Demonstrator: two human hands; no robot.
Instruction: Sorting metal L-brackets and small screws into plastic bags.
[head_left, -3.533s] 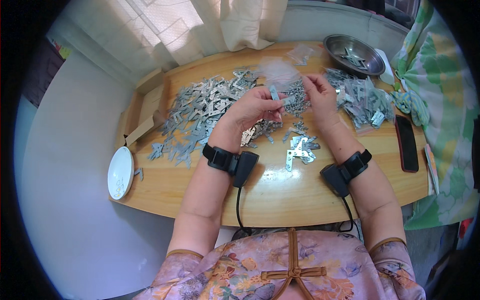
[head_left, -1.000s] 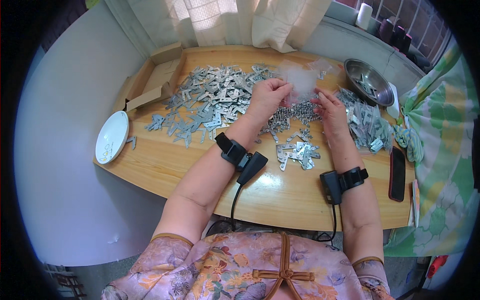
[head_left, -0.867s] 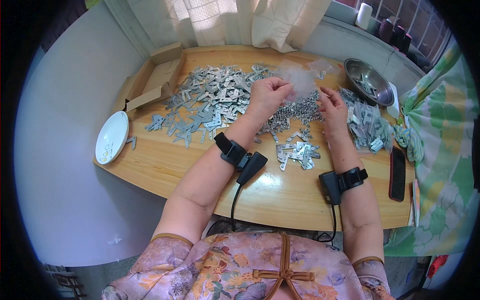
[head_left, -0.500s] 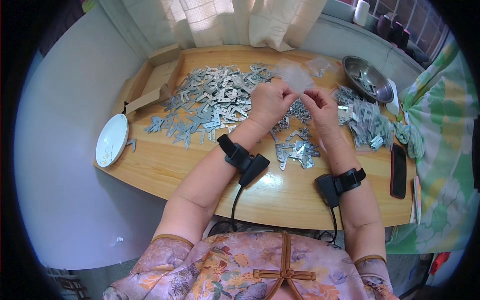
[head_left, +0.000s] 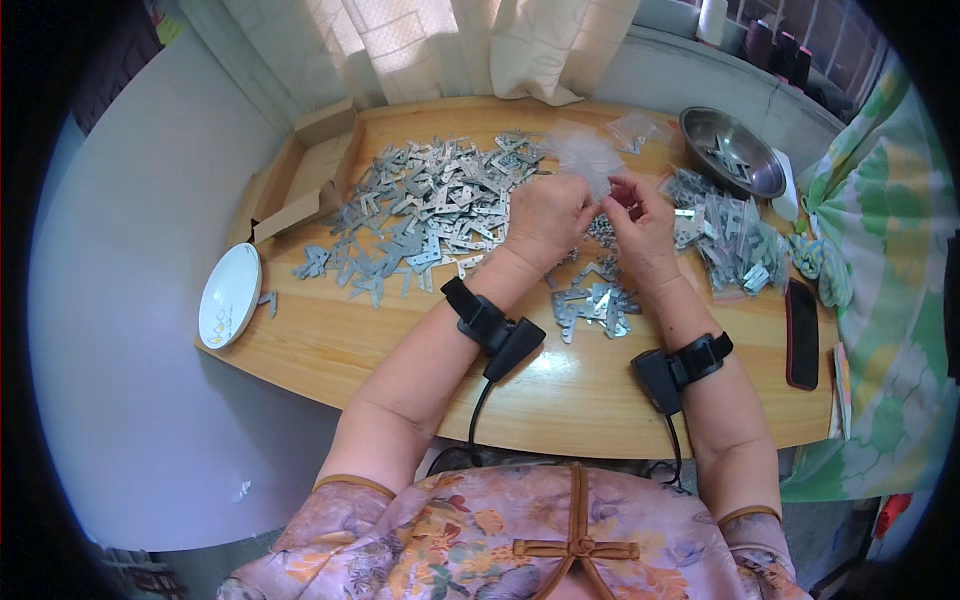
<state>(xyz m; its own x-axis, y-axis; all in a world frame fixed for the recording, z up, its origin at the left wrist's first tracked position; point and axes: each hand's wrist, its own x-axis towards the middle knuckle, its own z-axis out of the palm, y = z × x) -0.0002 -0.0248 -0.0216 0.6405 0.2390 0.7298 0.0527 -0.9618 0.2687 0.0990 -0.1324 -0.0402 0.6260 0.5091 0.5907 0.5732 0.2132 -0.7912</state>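
Note:
My left hand (head_left: 548, 218) is closed, with thumb and forefinger pinched together. Close against it, the thumb and fingers of my right hand (head_left: 645, 230) are bent into a pinch too. Whatever is between the fingertips is too small or too clear to make out. Just beyond the hands lie clear plastic bags (head_left: 578, 145). A pile of small screws (head_left: 600, 228) is partly hidden beneath the hands. Left of my left hand spreads a large heap of flat metal corner brackets (head_left: 440, 190). A smaller group of brackets (head_left: 595, 308) lies nearer to me, below the hands.
Filled clear bags of brackets (head_left: 740, 245) are piled at the right, below a steel bowl (head_left: 728, 160) with brackets in it. A phone (head_left: 801, 335) lies by the right edge. At the left are a cardboard box (head_left: 300, 185) and a white dish (head_left: 229, 297).
My left hand has moved slightly right and nearer to me. The right hand's fingers have shifted a little at the shared pinch point. The whole view has tilted slightly.

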